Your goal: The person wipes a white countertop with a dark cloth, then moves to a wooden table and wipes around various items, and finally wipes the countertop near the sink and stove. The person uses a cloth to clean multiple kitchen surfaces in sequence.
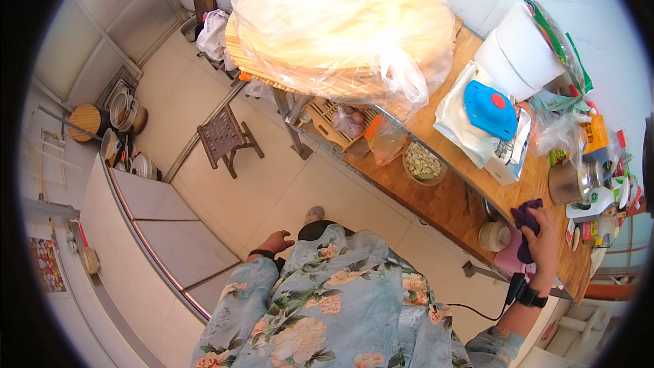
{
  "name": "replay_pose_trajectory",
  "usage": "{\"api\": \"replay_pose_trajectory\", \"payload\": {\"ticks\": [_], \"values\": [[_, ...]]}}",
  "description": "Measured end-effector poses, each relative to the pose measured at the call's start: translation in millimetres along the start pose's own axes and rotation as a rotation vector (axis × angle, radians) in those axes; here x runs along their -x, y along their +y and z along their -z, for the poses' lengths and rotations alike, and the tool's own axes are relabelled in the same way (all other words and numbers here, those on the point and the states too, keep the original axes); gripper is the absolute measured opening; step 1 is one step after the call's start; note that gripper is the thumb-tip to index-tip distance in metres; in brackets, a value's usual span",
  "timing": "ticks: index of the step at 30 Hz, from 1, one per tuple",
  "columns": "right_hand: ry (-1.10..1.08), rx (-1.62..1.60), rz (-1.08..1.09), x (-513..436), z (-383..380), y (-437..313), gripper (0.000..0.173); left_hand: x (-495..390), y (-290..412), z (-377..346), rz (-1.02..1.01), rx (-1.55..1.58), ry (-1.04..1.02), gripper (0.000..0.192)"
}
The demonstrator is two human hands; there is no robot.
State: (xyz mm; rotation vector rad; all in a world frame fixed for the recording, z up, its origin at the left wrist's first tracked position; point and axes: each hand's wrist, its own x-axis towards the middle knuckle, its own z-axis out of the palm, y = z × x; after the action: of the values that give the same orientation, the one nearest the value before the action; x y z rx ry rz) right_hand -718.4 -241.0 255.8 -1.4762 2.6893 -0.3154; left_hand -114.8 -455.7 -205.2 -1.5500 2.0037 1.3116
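A dark purple cloth [524, 214] is bunched in my right hand [544, 243], at the front edge of a wooden tabletop [567, 266]. Part of the cloth hangs over that edge. Just beyond this hand stands a metal pot [568, 182], near a white bottle [592, 206] lying tilted among other containers. My left hand [277, 241] hangs beside my body above the tiled floor, holding nothing, with the thumb apart from the bent fingers. Below the right hand, on the lower shelf, are a pink container [511, 258] and a jar [493, 236].
Plastic film covers a large round slatted mat [245, 56] overhanging the table. A blue plastic item [485, 112] lies on a bag and box beside white tubs [521, 51]. Below sits a bowl of pale pieces [423, 162]. A woven folding stool [222, 135] stands on the floor.
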Motion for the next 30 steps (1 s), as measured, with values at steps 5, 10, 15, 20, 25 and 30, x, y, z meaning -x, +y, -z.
{"api": "replay_pose_trajectory", "payload": {"ticks": [5,10,15,20,25,30], "values": [[0.032,-0.029,0.050,3,-4,4,0.046,4,-2,-18,-0.011,0.038,-0.004,0.055],[0.051,0.006,0.078,-41,-11,8,0.043,13,-2,-20,0.034,0.016,-0.035,0.054],[0.036,0.050,0.121,-91,-11,18,0.041,15,0,-11,0.047,-0.003,-0.021,0.057],[0.044,0.083,0.115,-137,-20,34,0.040,14,7,-1,0.059,0.033,-0.017,0.058],[0.080,0.165,0.001,-169,-33,51,0.037,15,11,5,0.054,-0.016,-0.014,0.054],[0.076,0.139,0.015,-167,-32,56,0.039,12,9,14,0.022,-0.062,-0.028,0.055]]}}
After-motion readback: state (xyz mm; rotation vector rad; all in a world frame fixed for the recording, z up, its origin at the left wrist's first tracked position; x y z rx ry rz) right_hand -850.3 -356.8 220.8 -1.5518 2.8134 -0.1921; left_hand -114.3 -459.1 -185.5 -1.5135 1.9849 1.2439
